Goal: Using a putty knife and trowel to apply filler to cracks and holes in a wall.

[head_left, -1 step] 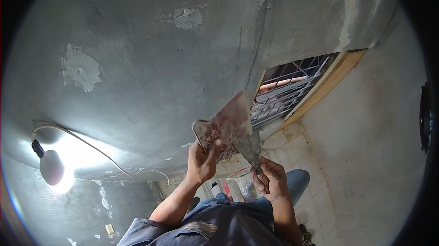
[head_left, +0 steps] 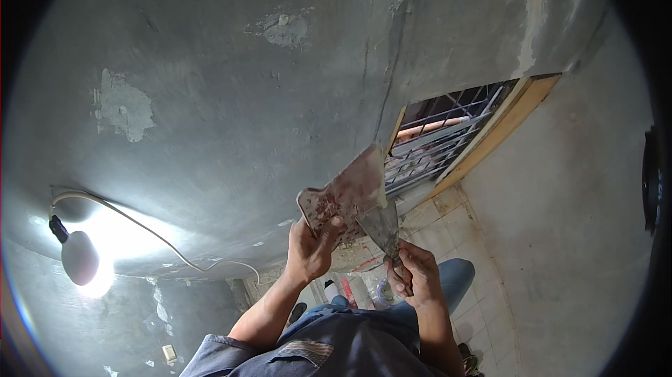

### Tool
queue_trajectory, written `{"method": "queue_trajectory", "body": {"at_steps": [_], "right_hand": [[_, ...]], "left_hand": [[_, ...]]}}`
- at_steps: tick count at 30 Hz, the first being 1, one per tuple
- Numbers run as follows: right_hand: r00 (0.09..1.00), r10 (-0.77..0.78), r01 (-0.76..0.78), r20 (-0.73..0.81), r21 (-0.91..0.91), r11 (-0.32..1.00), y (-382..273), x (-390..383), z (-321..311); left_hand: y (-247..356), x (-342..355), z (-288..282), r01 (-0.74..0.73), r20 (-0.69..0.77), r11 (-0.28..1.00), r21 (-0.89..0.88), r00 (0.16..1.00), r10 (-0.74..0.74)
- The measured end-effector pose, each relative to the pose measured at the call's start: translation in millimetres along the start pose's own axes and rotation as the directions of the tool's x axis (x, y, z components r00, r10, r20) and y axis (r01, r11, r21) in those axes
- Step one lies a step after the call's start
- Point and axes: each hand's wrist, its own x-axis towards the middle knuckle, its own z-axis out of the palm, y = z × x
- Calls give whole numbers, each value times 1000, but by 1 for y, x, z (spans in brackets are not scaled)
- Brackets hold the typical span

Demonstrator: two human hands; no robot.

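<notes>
Held up in front of me is a reddish, putty-smeared plastic spreader (head_left: pixel 358 179), a strip of pale putty along its right edge. My left hand (head_left: pixel 310 252) is closed on its lower end, thumb laid over the face. A putty knife (head_left: pixel 382 228) with a grey, stained metal blade points up and left. Around its handle, the fingers of my right hand (head_left: pixel 420 277) are wrapped. The blade's upper part meets the spreader's lower right side; whether it presses on it, I cannot tell.
Grey plastered wall (head_left: pixel 231 111) with pale putty patches (head_left: pixel 124 105) rises ahead. A lit bulb (head_left: pixel 80 258) hangs from a cable (head_left: pixel 161 237) at left. Right of centre is a barred window (head_left: pixel 448 128) with a wooden frame (head_left: pixel 500 135). Floor tiles (head_left: pixel 483 307) show below.
</notes>
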Motion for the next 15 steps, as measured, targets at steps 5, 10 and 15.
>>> {"method": "queue_trajectory", "body": {"at_steps": [5,10,15], "right_hand": [[997,44,-44,59,-3,999,-11,2,7],[987,133,-131,95,-20,991,-27,-1,5],[979,198,-196,43,-47,979,-41,2,6]], "left_hand": [[-2,2,-26,-224,173,924,310,969,177],[4,7,-31,-538,367,747,390,835,410],[3,19,-40,-685,500,622,378,717,486]]}}
